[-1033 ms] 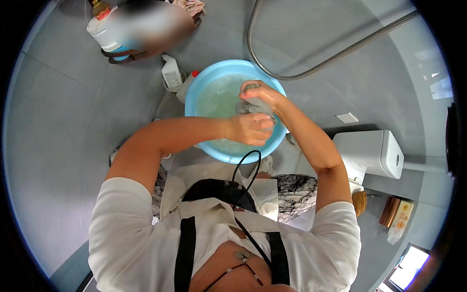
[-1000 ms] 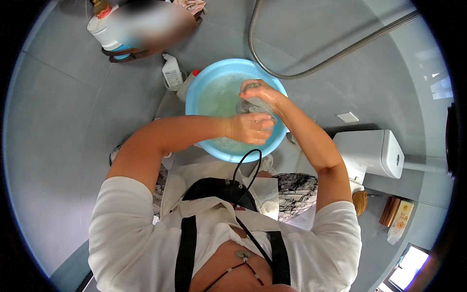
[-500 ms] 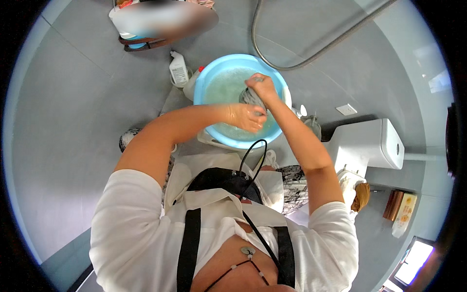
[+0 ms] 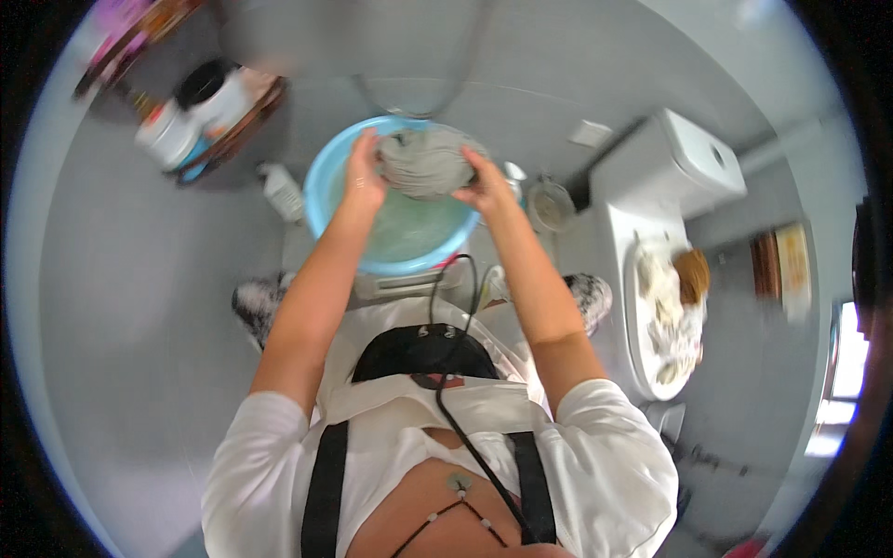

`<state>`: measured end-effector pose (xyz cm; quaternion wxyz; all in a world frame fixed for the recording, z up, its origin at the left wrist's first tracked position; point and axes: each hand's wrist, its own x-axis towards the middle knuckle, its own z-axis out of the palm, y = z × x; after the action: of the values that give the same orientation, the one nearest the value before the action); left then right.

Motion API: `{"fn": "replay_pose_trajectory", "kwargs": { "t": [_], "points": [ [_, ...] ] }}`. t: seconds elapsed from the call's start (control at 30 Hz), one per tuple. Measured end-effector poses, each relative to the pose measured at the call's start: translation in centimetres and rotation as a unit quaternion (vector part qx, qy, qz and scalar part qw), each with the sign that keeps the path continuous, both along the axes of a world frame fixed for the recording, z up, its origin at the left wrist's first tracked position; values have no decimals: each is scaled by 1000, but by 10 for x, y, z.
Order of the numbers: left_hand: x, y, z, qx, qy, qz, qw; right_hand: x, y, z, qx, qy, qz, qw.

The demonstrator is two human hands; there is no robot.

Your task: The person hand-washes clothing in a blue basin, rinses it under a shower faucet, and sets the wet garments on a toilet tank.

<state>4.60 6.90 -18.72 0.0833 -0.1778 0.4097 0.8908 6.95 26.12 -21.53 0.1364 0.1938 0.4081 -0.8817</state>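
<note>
"Gray bathrm (image 4: 139, 325), toilet (image 4: 637, 177) well rt of R grip (image 4: 486, 181). Where's the cloth (image 4: 426, 163)?"
"Btwn R grip & L grip (image 4: 365, 172), both clamped on its sides, just above blue tub (image 4: 319, 191) w/ water (image 4: 409, 231) in it."

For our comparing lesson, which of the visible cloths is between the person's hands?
The bunched grey cloth, held between the left hand and right hand over the round light-blue basin; the crumpled white cloths lie on the white toilet.

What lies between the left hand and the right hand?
In the head view, a bunched grey cloth fills that stretch, held by left hand and right hand over the light-blue basin.
</note>
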Motion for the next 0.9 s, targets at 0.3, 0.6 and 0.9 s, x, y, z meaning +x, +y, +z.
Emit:
{"fn": "replay_pose_trajectory", "kwargs": {
  "t": [0.3,0.6,0.9],
  "points": [
    [23,165,18,-40,81,-246,965,96,88,44,-84,48,-332,938],
    [71,357,35,9,118,-499,859,178,238,65,-56,109,-521,844],
    [113,443,26,-57,130,-553,821,223,299,46,-49,116,-608,784]
  ]
}}
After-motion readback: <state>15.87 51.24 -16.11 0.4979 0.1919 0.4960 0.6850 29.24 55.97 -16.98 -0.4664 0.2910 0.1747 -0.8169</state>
